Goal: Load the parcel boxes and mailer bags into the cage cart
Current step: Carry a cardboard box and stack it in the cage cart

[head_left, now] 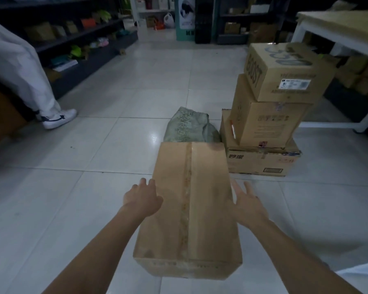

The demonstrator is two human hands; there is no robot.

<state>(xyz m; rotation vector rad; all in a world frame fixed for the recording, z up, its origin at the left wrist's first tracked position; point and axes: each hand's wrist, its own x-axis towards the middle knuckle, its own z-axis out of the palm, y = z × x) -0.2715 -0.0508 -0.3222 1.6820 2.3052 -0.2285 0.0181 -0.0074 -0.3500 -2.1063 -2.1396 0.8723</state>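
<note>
Looking down at a pale tiled floor [94,145], a person is reaching both bare arms toward a long parcel box [189,209] that is lying flat on the tiles straight ahead. Its long axis is running from 6 o'clock to 12 o'clock, away from the viewer, with a taped seam along the top. The box is sitting between the two hands, so a two-sided lift looks like the coming move. Neither hand is clearly nearer, as each is reaching about as far along the box's flank.

At 2 o'clock from the long box, a stack of three parcel boxes [270,124] is standing on the floor just beside it. It is made up of a wide bottom box [261,162], a middle box [253,124] and a top box [285,68] that is printed with lettering and sitting slightly turned. At 12 o'clock, a grey-green mailer bag [189,126] is lying crumpled on the tiles just beyond the long box's far end.

The left hand [142,198] is lying at the box's 9 o'clock side, fingers straight. The right hand [249,204] is at the 3 o'clock side, fingers spread wide. Both are released, clasping nothing. Whether the palms are pressing the cardboard cannot be told.

Counting: four parcel boxes on the open floor, one mailer bag, two hands. No cage cart is showing anywhere in view.
</note>
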